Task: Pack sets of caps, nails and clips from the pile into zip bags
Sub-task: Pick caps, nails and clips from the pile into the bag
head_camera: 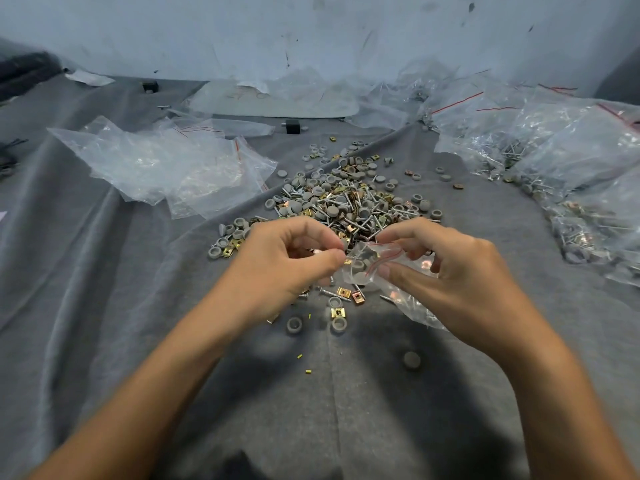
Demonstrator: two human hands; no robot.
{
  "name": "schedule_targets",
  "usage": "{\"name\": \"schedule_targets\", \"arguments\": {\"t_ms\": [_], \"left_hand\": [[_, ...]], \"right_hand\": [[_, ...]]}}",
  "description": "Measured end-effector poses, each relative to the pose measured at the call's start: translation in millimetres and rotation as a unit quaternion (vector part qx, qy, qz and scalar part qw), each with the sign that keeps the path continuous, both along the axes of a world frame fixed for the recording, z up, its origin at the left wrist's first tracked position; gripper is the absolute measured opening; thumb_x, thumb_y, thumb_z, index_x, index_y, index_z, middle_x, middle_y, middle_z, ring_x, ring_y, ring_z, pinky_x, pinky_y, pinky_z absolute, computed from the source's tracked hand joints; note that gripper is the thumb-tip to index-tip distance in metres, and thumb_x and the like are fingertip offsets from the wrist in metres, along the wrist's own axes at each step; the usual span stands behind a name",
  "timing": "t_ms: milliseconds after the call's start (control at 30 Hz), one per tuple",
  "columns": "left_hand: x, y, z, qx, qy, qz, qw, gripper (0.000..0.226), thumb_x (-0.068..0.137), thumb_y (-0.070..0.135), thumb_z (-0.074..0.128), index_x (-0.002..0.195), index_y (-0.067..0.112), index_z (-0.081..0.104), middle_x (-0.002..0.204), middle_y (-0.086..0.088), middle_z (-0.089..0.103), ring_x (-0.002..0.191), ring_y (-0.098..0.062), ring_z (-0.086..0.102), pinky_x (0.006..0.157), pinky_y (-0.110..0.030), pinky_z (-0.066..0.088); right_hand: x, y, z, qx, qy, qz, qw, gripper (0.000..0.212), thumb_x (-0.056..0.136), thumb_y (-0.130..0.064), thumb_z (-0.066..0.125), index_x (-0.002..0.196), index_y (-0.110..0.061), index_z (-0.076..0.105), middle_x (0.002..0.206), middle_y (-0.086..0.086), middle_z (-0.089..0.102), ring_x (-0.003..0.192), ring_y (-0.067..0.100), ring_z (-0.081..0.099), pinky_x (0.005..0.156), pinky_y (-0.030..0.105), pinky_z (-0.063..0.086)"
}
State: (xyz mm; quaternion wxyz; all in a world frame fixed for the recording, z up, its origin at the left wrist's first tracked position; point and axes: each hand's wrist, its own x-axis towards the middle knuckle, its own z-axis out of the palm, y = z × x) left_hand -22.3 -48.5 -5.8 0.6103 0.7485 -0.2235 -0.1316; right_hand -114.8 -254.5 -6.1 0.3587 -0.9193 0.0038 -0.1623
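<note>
A pile [349, 199] of grey caps, metal nails and brass clips lies on the grey cloth just beyond my hands. My right hand [453, 271] pinches a small clear zip bag [367, 268] with a red seal line at its mouth; a grey cap shows inside it. My left hand [287, 261] pinches the bag's left edge between thumb and fingers, and small parts seem tucked in its curled fingers. Loose caps [294, 325], clips [337, 311] and a nail lie right under the bag.
A heap of empty zip bags [166, 168] lies at the left. Filled bags [561, 161] are stacked along the right. A pale flat board [273, 98] lies at the back. A lone cap [411, 360] and tiny yellow bits sit near me on the grey cloth [104, 271].
</note>
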Motion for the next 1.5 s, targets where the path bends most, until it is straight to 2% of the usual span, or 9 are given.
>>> {"name": "schedule_targets", "arguments": {"t_ms": [133, 333, 667, 833, 1033, 1167, 1267, 1367, 1500], "left_hand": [[-2.5, -11.3, -3.7, -0.027, 0.034, -0.025, 0.999, 0.007, 0.088, 0.0, 0.07, 0.092, 0.005, 0.073, 0.093, -0.018, 0.075, 0.074, -0.015, 0.063, 0.072, -0.028, 0.052], [-3.7, -14.4, -7.1, -0.022, 0.012, -0.058, 0.998, 0.026, 0.088, -0.009, 0.061, 0.093, 0.012, 0.074, 0.092, -0.002, 0.078, 0.08, -0.008, 0.066, 0.074, -0.02, 0.049], [-3.7, -16.1, -8.9, -0.043, -0.016, -0.041, 0.998, 0.019, 0.084, 0.002, 0.077, 0.098, 0.011, 0.068, 0.097, -0.013, 0.074, 0.073, -0.006, 0.069, 0.06, -0.014, 0.049], [4.4, 6.5, 2.8, 0.141, -0.158, -0.013, 0.977, 0.009, 0.088, 0.022, 0.077, 0.089, 0.026, 0.069, 0.076, 0.01, 0.069, 0.063, 0.0, 0.058, 0.063, -0.024, 0.045], [-12.0, 29.6, 1.4, 0.445, -0.231, -0.129, 0.855, 0.019, 0.088, 0.044, 0.067, 0.098, 0.032, 0.057, 0.091, 0.016, 0.06, 0.084, -0.002, 0.054, 0.066, -0.015, 0.037], [-20.6, 25.5, -1.9, 0.443, -0.274, -0.133, 0.843, 0.017, 0.091, 0.023, 0.056, 0.103, 0.033, 0.05, 0.096, 0.016, 0.052, 0.094, -0.008, 0.051, 0.068, -0.023, 0.028], [-24.9, 19.6, -3.8, 0.397, -0.269, -0.149, 0.865, 0.03, 0.089, 0.024, 0.057, 0.116, 0.037, 0.054, 0.097, 0.019, 0.054, 0.084, 0.0, 0.044, 0.07, -0.015, 0.03], [-29.9, 11.9, -7.5, 0.391, -0.28, -0.176, 0.859, 0.043, 0.091, 0.028, 0.057, 0.131, 0.041, 0.052, 0.106, 0.017, 0.053, 0.097, -0.005, 0.05, 0.084, -0.02, 0.037], [-30.3, 11.4, -13.5, 0.386, -0.304, -0.174, 0.853, 0.025, 0.092, 0.032, 0.055, 0.117, 0.035, 0.058, 0.102, 0.013, 0.05, 0.1, -0.011, 0.055, 0.084, -0.027, 0.043]], "right_hand": [[-0.2, 0.4, 0.1, 0.004, -0.001, 0.003, 1.0, 0.027, 0.085, -0.033, 0.08, 0.108, -0.04, 0.07, 0.096, -0.017, 0.072, 0.097, 0.007, 0.061, 0.076, 0.023, 0.039], [0.4, -1.6, -0.9, 0.004, -0.01, 0.004, 1.0, 0.025, 0.086, -0.033, 0.079, 0.107, -0.04, 0.07, 0.095, -0.019, 0.073, 0.095, 0.006, 0.062, 0.074, 0.018, 0.039], [1.0, -3.0, -2.7, 0.009, -0.014, 0.003, 1.0, 0.024, 0.086, -0.036, 0.079, 0.108, -0.039, 0.069, 0.095, -0.018, 0.073, 0.093, 0.005, 0.062, 0.074, 0.022, 0.04], [-1.5, -5.9, -2.4, 0.013, -0.014, -0.011, 1.0, 0.024, 0.085, -0.042, 0.076, 0.108, -0.043, 0.068, 0.096, -0.021, 0.07, 0.093, -0.002, 0.059, 0.073, 0.013, 0.037], [0.1, -5.0, -2.2, 0.003, -0.005, -0.017, 1.0, 0.024, 0.086, -0.043, 0.074, 0.109, -0.042, 0.068, 0.096, -0.021, 0.069, 0.095, -0.002, 0.058, 0.074, 0.014, 0.037], [0.1, -5.3, -1.7, 0.001, -0.006, -0.018, 1.0, 0.023, 0.087, -0.04, 0.076, 0.109, -0.04, 0.069, 0.097, -0.018, 0.07, 0.091, -0.002, 0.059, 0.073, 0.016, 0.038], [-0.4, -5.5, -1.4, 0.003, -0.004, -0.02, 1.0, 0.023, 0.088, -0.039, 0.076, 0.11, -0.039, 0.069, 0.097, -0.019, 0.07, 0.088, -0.003, 0.058, 0.073, 0.017, 0.037], [-1.3, -5.0, -0.8, 0.001, -0.004, -0.02, 1.0, 0.022, 0.088, -0.038, 0.075, 0.109, -0.039, 0.069, 0.095, -0.02, 0.068, 0.085, -0.005, 0.056, 0.072, 0.017, 0.038], [-2.6, -5.6, -0.5, 0.0, 0.002, -0.022, 1.0, 0.022, 0.088, -0.039, 0.075, 0.11, -0.04, 0.069, 0.097, -0.018, 0.069, 0.086, -0.005, 0.056, 0.073, 0.017, 0.038]]}}
